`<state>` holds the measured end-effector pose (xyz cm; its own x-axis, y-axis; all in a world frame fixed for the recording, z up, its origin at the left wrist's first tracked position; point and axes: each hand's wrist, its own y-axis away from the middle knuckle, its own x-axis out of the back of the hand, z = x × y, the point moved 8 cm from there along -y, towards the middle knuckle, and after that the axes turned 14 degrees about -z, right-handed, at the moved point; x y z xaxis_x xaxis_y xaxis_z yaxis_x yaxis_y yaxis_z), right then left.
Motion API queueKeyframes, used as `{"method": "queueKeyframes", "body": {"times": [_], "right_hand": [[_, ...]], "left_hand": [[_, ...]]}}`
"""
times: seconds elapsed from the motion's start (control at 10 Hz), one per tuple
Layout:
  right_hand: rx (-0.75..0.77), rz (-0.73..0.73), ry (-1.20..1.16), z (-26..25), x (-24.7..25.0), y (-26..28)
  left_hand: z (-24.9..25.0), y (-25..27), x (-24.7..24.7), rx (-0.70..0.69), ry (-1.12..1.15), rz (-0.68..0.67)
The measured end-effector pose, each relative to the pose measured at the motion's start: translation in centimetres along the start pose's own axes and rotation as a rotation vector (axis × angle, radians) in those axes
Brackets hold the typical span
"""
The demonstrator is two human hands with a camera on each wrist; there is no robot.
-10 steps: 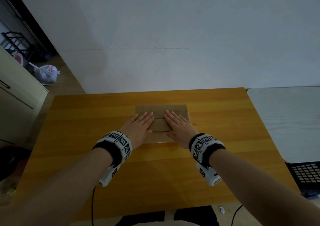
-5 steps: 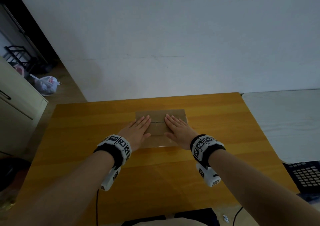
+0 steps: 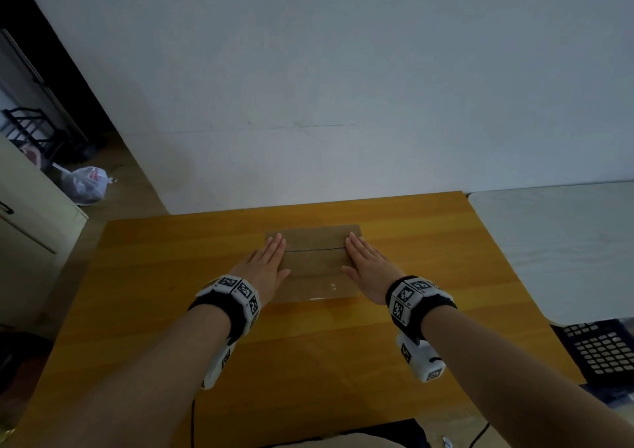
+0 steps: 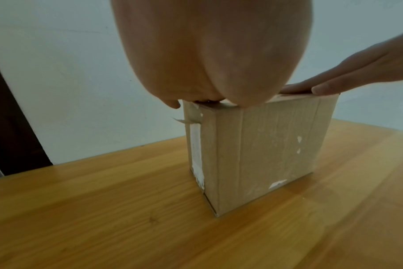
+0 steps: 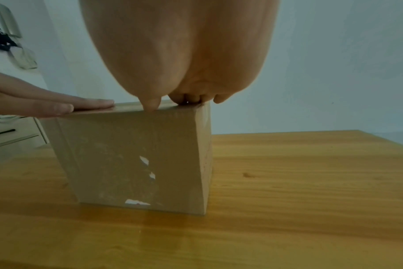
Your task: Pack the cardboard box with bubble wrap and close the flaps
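Note:
A brown cardboard box (image 3: 314, 258) stands on the wooden table (image 3: 171, 276), its top flaps folded flat with a seam across the middle. My left hand (image 3: 266, 264) lies flat with straight fingers on the box's left end. My right hand (image 3: 365, 264) lies flat on its right end. In the left wrist view the box (image 4: 265, 145) shows torn white patches on its sides, and the right hand's fingers (image 4: 322, 87) rest on its top. The right wrist view shows the box (image 5: 138, 154) with the left hand's fingers (image 5: 81, 104) on its top. No bubble wrap is visible.
A white wall rises just behind the table. A pale grey table (image 3: 566, 248) adjoins on the right, with a dark perforated crate (image 3: 600, 351) below it. A cream cabinet (image 3: 31, 228) and a plastic bag (image 3: 85, 183) are on the left.
Both hands have slid apart along the box top, from side by side at the middle to the left and right ends. The flaps stay flat.

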<state>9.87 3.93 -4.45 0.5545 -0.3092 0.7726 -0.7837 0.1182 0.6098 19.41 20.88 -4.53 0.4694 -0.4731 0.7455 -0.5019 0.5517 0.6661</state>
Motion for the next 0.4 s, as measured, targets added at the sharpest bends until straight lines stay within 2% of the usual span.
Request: {"method": "queueKeyframes", "body": {"times": [0.2,0.4], "right_hand": [[-0.003,0.083,0.016,-0.1,1.4,1.3],[0.038,0.210,-0.021,-0.9,4.7,2.2]], "left_hand": [[-0.4,0.3,0.4,0.021,-0.016,0.034],[-0.5,1.5,3.4,0.004,0.084,0.188]]}}
